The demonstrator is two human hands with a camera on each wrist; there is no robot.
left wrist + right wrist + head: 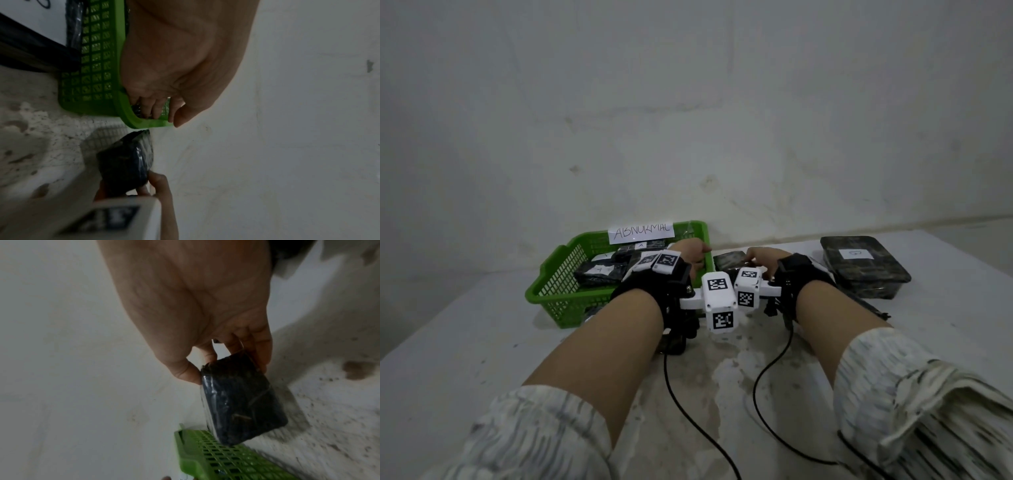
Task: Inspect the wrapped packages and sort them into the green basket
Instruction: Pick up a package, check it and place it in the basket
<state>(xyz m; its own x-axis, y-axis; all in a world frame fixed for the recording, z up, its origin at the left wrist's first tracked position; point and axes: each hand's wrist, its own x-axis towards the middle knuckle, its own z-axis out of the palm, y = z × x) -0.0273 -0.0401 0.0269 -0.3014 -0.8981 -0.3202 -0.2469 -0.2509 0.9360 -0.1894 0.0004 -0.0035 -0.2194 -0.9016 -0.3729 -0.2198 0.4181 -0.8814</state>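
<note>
A green basket [534, 294] labelled "ABNORMAL" [641, 232] holds several black wrapped packages [599, 274]. My left hand [690, 255] is at its right rim. In the left wrist view its fingers [156, 112] curl over the basket's rim [96, 65] into the inside, with the thumb outside. My right hand [762, 258] pinches a small black wrapped package [729, 261] just right of the basket. In the right wrist view, thumb and fingers [264, 360] hold the tilted package [240, 399] by one end, close to the basket's edge [216, 459].
A larger dark wrapped package [863, 270] with a white label lies on the white table at the right. Black cables [671, 394] trail from both wrists toward me. A white wall stands right behind the basket.
</note>
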